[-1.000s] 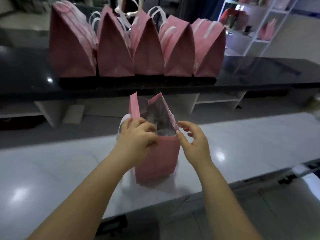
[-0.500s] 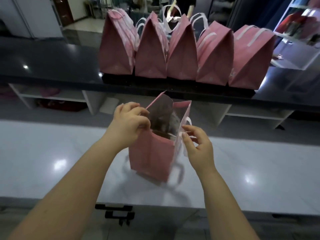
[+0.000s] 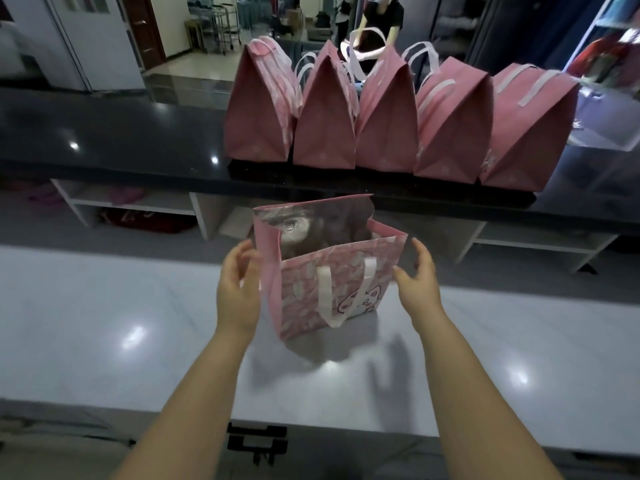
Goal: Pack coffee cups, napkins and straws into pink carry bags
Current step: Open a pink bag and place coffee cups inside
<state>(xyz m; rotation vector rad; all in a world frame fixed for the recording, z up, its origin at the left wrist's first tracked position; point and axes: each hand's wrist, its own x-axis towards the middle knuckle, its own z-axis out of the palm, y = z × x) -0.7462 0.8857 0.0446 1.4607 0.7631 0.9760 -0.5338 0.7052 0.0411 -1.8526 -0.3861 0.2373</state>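
Note:
A pink carry bag [image 3: 308, 296] with a white handle and a cartoon print stands upright on the white counter [image 3: 104, 323], its mouth wide open and its silver lining showing. My left hand [image 3: 239, 292] is at the bag's left side, fingers spread, touching or nearly touching it. My right hand [image 3: 417, 282] hovers at its right side, fingers apart, holding nothing. What lies inside the bag is too dark to tell. No cups, napkins or straws are visible.
Several closed pink bags [image 3: 384, 116] stand in a row on a black counter [image 3: 121, 140] behind. Shelves [image 3: 145, 202] run under that counter. A person [image 3: 381, 19] stands in the far background. A black clamp [image 3: 256, 441] sits at the white counter's near edge.
The bag has been turned so its printed front faces me and its mouth is opened wide. Both hands let go of the rim and moved out to its sides.

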